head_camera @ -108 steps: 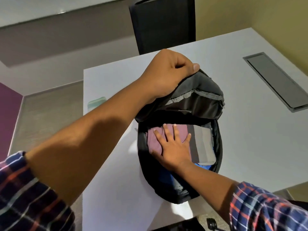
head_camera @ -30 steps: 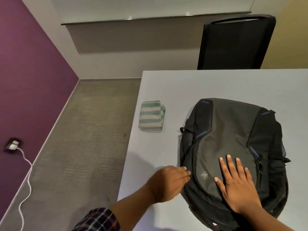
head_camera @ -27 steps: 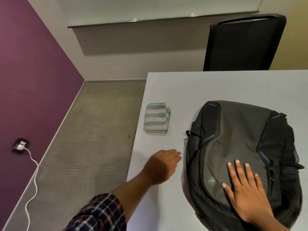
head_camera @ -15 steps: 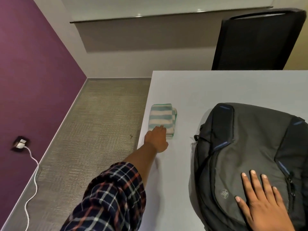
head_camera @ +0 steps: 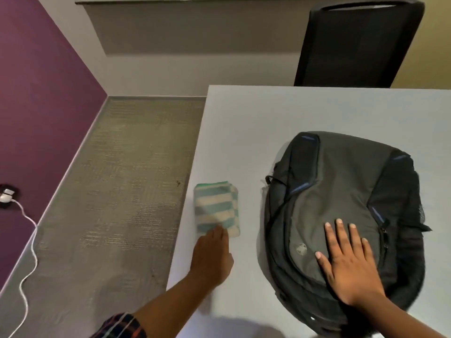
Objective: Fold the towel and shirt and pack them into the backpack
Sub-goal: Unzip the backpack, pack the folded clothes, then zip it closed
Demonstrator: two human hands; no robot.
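Folded towel [head_camera: 216, 208] lies lengthwise up the frame on the bench [head_camera: 244, 132]; left hand [head_camera: 212, 254] touches its near end, grip unclear; right hand [head_camera: 351, 267] spread flat on the backpack [head_camera: 341, 186] beside it; chair [head_camera: 353, 42] upper right.

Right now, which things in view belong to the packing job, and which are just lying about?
Job: striped towel, folded; backpack; left hand at the towel's near edge; right hand flat on the backpack.
Lying about: black chair; wall charger with white cable.
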